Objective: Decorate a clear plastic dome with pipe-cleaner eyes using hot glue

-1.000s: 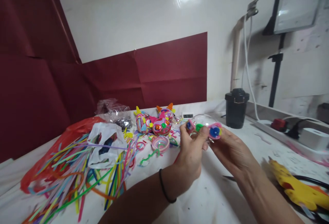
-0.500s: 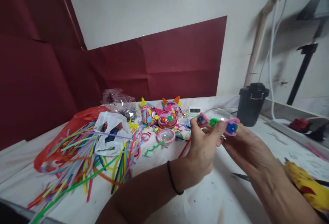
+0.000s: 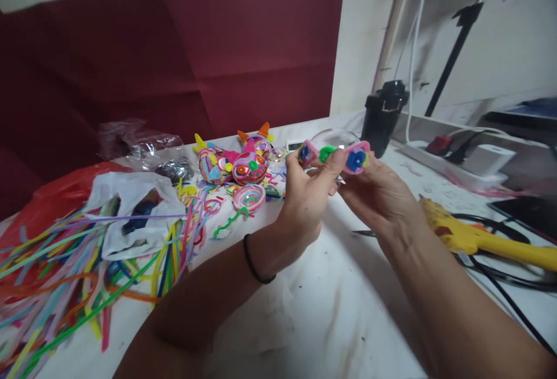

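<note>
My left hand (image 3: 304, 196) and my right hand (image 3: 376, 190) are both closed on a clear plastic dome (image 3: 334, 136), held up above the white table. Coloured pipe-cleaner pieces sit along its near side: a pink loop with a coiled blue centre (image 3: 357, 159) by my right fingers, a green coil (image 3: 326, 154) in the middle, and another pink and blue piece (image 3: 307, 152) by my left fingers. My left thumb presses between the green coil and the right-hand loop. The fingers hide the dome's underside.
Loose pipe cleaners (image 3: 65, 274) and a white plastic bag (image 3: 139, 210) cover the left. Finished pipe-cleaner animal heads (image 3: 250, 164) stand behind a round pink-rimmed piece (image 3: 249, 198). On the right are a yellow glue gun (image 3: 461, 234), a dark pointed tip (image 3: 363, 233), a black canister (image 3: 385, 115) and a power strip (image 3: 439, 161).
The camera view has swung right and down, bringing more of the glue gun and power strip into sight. Both hands keep the same hold on the dome.
</note>
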`<state>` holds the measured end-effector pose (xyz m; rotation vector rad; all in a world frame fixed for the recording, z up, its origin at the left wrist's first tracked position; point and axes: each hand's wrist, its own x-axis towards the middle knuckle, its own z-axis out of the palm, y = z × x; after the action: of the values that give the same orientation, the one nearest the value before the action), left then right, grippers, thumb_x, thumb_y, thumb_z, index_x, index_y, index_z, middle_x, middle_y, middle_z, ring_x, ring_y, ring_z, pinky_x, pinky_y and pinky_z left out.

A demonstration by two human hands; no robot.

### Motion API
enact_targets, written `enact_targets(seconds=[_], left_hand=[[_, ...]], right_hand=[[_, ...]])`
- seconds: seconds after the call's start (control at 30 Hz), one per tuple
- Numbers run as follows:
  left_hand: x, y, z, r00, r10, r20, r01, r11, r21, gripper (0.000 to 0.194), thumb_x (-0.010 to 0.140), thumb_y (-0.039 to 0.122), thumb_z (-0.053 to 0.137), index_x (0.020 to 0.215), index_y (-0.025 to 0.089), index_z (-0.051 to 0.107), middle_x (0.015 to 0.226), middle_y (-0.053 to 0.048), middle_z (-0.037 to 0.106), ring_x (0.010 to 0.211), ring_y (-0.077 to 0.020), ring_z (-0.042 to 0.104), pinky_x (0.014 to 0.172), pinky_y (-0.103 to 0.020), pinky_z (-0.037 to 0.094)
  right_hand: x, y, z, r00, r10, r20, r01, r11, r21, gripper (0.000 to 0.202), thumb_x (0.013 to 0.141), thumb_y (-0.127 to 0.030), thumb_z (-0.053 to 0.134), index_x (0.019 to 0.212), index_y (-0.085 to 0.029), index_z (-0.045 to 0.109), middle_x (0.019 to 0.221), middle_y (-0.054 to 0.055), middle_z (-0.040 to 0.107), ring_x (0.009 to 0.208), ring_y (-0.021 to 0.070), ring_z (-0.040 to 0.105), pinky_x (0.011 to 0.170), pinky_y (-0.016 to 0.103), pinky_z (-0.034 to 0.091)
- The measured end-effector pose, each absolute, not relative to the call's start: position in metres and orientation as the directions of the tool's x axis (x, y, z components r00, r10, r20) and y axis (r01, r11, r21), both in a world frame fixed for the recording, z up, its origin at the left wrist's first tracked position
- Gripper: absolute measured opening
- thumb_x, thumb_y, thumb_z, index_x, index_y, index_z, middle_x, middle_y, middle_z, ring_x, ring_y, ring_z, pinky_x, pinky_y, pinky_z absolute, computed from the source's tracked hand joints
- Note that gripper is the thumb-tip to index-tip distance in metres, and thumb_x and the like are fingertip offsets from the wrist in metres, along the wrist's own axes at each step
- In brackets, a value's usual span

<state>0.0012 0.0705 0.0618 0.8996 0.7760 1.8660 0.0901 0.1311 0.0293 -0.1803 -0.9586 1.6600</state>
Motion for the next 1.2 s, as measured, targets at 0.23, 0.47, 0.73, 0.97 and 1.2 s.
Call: enact_targets(seconds=[0.23,0.47,0.73,0.97,1.2], left_hand=[[-0.001,0.076,0.062,-0.308,0.911,0.276,-0.441,-0.394,0.806,0.026,0.08,0.014,0.074,0.076,0.02,0.049,0.069,0.007,0.051,0.052,-0.0037,0.046,0.046,-0.018,0.032],[-0.001,0.078,0.063,-0.288,0.913,0.289,-0.429,-0.393,0.814,0.029,0.076,0.019,0.079,0.072,0.02,0.051,0.07,0.006,0.054,0.056,-0.0058,0.049,0.046,-0.019,0.033],[-0.007,0.076,0.073,-0.283,0.904,0.321,-0.414,-0.417,0.809,0.029,0.074,0.022,0.082,0.078,0.02,0.053,0.071,0.005,0.055,0.058,-0.0063,0.05,0.048,-0.02,0.033],[-0.016,0.086,0.102,-0.343,0.832,0.437,-0.34,-0.543,0.768,0.034,0.067,0.027,0.086,0.076,0.021,0.054,0.073,0.004,0.057,0.06,-0.0078,0.052,0.049,-0.021,0.033],[-0.023,0.099,0.124,-0.403,0.767,0.499,-0.223,-0.611,0.76,0.035,0.066,0.032,0.087,0.072,0.023,0.053,0.071,0.003,0.058,0.061,-0.0099,0.054,0.049,-0.021,0.034]], right_hand=[[0.089,0.132,0.029,-0.336,0.875,0.348,-0.749,-0.023,-0.663,0.017,0.065,-0.025,0.081,0.071,-0.023,0.066,0.084,-0.002,0.067,0.074,0.0147,0.056,0.06,0.028,0.042],[0.089,0.134,0.027,-0.322,0.885,0.337,-0.767,-0.036,-0.64,0.019,0.063,-0.026,0.083,0.07,-0.024,0.065,0.076,-0.005,0.065,0.075,0.0146,0.056,0.067,0.029,0.044],[0.082,0.138,0.036,-0.351,0.871,0.343,-0.807,-0.095,-0.583,0.021,0.06,-0.027,0.085,0.069,-0.02,0.068,0.069,-0.005,0.063,0.068,0.0108,0.052,0.071,0.026,0.042],[0.071,0.156,0.074,-0.382,0.817,0.431,-0.807,-0.069,-0.586,0.009,0.071,-0.019,0.077,0.068,-0.019,0.068,0.066,-0.006,0.064,0.064,0.0089,0.052,0.069,0.024,0.043],[0.056,0.174,0.101,-0.395,0.769,0.502,-0.828,-0.06,-0.558,0.013,0.078,-0.015,0.072,0.068,-0.02,0.067,0.067,-0.006,0.063,0.063,0.0088,0.054,0.067,0.023,0.043]])
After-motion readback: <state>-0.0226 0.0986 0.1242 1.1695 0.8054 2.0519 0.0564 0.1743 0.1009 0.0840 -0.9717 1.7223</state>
